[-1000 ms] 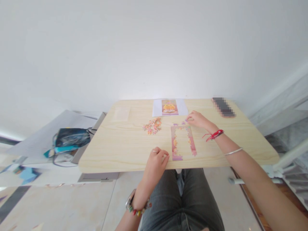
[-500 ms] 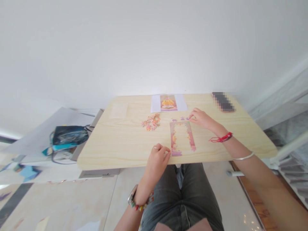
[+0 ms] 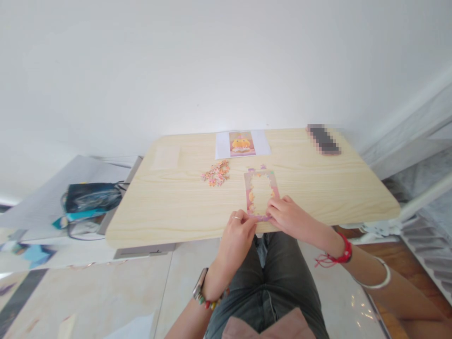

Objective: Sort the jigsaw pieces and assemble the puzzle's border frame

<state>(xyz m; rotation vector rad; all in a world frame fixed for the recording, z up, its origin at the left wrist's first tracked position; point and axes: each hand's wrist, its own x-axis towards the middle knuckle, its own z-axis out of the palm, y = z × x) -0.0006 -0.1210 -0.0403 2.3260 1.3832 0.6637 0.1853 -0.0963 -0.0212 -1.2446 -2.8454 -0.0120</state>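
Note:
A partly joined jigsaw puzzle [image 3: 247, 188] lies near the front edge of the table, its pink and purple border surrounding bare wood. My left hand [image 3: 238, 238], fingers curled together, presses its fingertips on the lower edge near the left corner. At the lower right corner my right hand [image 3: 287, 216] has its fingers pinched on a purple puzzle piece [image 3: 265, 218], mostly hidden under the fingertips. Two loose purple pieces [image 3: 263, 166] lie just beyond the top edge. A pile of mixed puzzle pieces [image 3: 216, 174] is to the left of the border.
Behind the puzzle, a printed reference picture [image 3: 242, 143] lies on white paper against the wall. A phone [image 3: 323, 139], blurred out, is at the back right. A pale flat sheet [image 3: 166, 157] rests at the back left. Beyond the table's left side is a dark bag [image 3: 92, 197].
My right hand has come down from the loose pieces above the puzzle to its lower right corner. One loose purple piece has left the top. My left hand stays by the lower edge.

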